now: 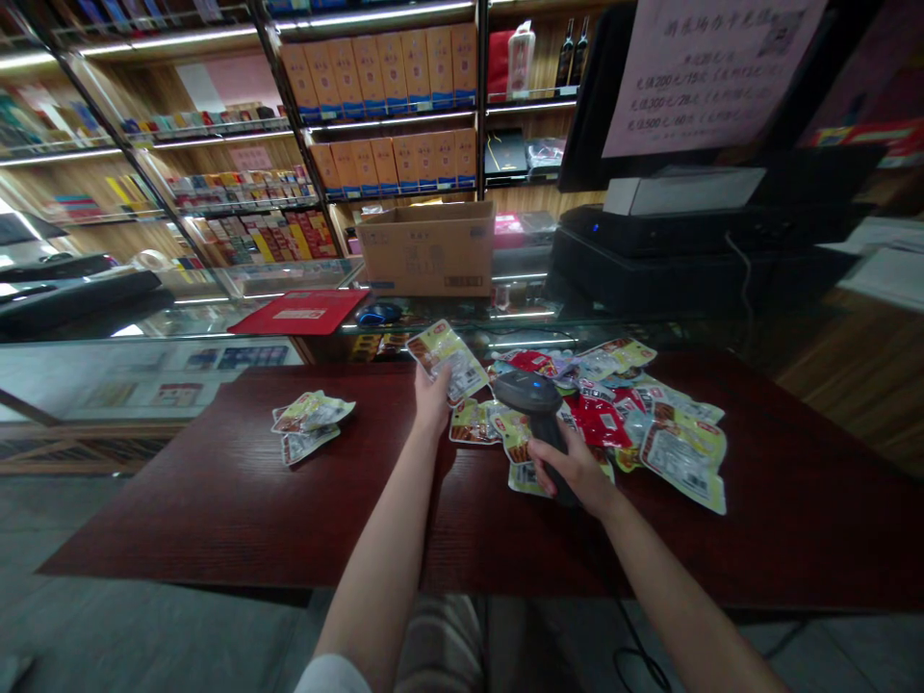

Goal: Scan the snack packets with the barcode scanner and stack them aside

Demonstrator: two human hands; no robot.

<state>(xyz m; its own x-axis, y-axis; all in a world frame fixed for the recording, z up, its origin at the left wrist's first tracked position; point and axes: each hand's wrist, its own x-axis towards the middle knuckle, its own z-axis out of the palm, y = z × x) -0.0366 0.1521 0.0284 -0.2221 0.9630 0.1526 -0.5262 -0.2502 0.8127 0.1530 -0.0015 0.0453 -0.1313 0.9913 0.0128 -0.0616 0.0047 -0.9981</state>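
Observation:
My left hand [433, 397] is closed on a yellow-and-clear snack packet [449, 356], held up with a barcode near its lower right edge. In my right hand [581, 467] is a black barcode scanner [530, 393], its head tilted toward that packet and a small blue light on top. Beneath and behind the scanner lies a loose pile of snack packets [682, 448], mostly yellow and clear with several red ones [603, 419]. Off to the left, a smaller stack of similar yellow packets [312, 416] rests on the dark red wooden table [238, 500].
Behind the table runs a glass counter with a red mat [299, 312], a computer mouse [379, 314] and a cardboard box [427, 252]. A monitor with a paper notice [707, 77] stands at the right. The scanner's cable [635, 635] hangs over the front edge.

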